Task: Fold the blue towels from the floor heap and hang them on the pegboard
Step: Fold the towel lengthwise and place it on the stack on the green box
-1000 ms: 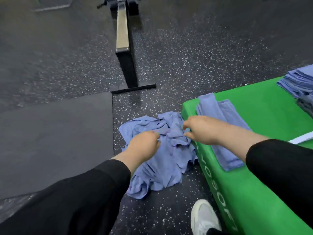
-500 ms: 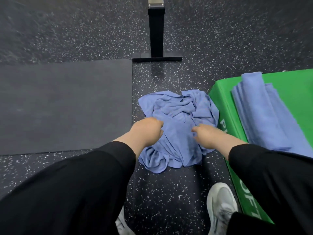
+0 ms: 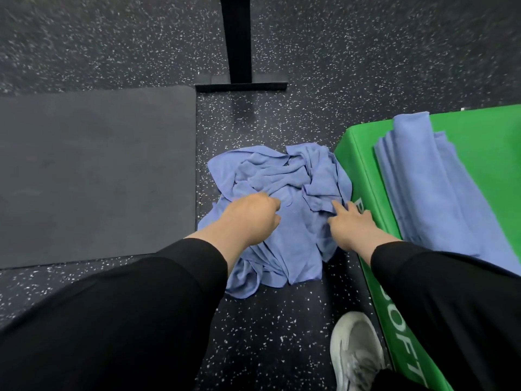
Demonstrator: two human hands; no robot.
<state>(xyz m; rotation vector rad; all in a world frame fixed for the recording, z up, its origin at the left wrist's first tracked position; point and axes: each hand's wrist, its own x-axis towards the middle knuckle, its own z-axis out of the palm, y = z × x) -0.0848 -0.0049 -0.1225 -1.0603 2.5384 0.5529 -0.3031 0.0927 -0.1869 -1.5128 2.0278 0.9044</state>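
On the far left I see a dark grey floor mat (image 3: pixel 95 176) lying flat on the speckled rubber floor (image 3: pixel 366 52), its right edge running near to far. Just beyond its far right corner stands the black post and foot plate (image 3: pixel 239 66) of some gym rig.

My left hand (image 3: pixel 251 215) is down on the left side of the heap of blue towels (image 3: pixel 282 193), fingers curled under and bunching cloth — it grips a fold. The heap sits on the floor between the mat and the green box, crumpled, with no clean long axis; if anything it stretches near to far, its near tail trailing toward my left sleeve (image 3: pixel 127 320).

My right hand (image 3: pixel 352 227) is at the heap's right edge, forefinger stretched toward the creases; whether the other fingers pinch cloth I cannot tell. The heap touches the green soft plyo box (image 3: pixel 479 142) at its far left corner. On the box lie folded blue towels (image 3: pixel 428 187), long axis running from far left to near right. A grey-white sneaker (image 3: pixel 355 354) stands on the floor near the box's side.

Against half a second ago, the view has come closer and both hands sit slightly further into the heap — the right one has shifted toward the box.
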